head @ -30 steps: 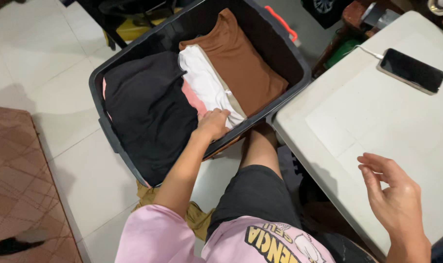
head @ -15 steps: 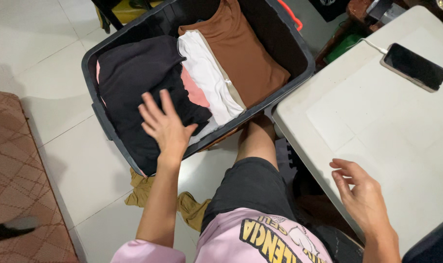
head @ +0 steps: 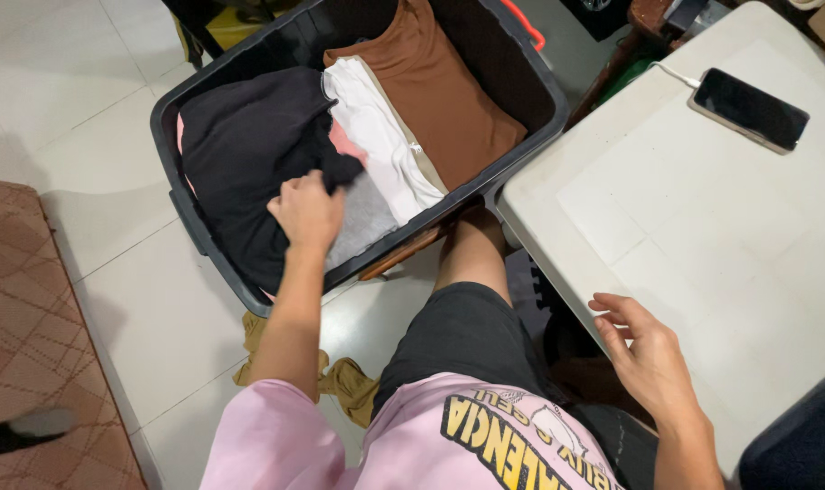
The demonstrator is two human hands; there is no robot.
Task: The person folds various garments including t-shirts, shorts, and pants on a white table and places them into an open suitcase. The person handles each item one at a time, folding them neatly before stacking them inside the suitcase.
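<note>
A dark plastic bin [head: 187, 213] on the floor holds folded clothes: a black garment [head: 240, 154] at the left, a white one [head: 376, 136] in the middle, a brown one [head: 431, 86] at the right, with pink and grey fabric [head: 363, 218] showing between. My left hand [head: 305, 209] is in the bin, fingers closed on a corner of the black garment, lifting it off the grey piece. My right hand [head: 644, 349] hovers at the near edge of the white table [head: 703, 227], fingers loosely curled and apart, holding nothing.
A black phone [head: 748, 109] on a white cable lies at the table's far side. An olive cloth [head: 340, 381] is crumpled on the tiled floor by my leg. A patterned brown rug [head: 31, 327] covers the floor at the left.
My left hand went from lying flat and spread on the black garment to gripping its corner and pulling it back, uncovering grey fabric. The right hand stays at the table edge.
</note>
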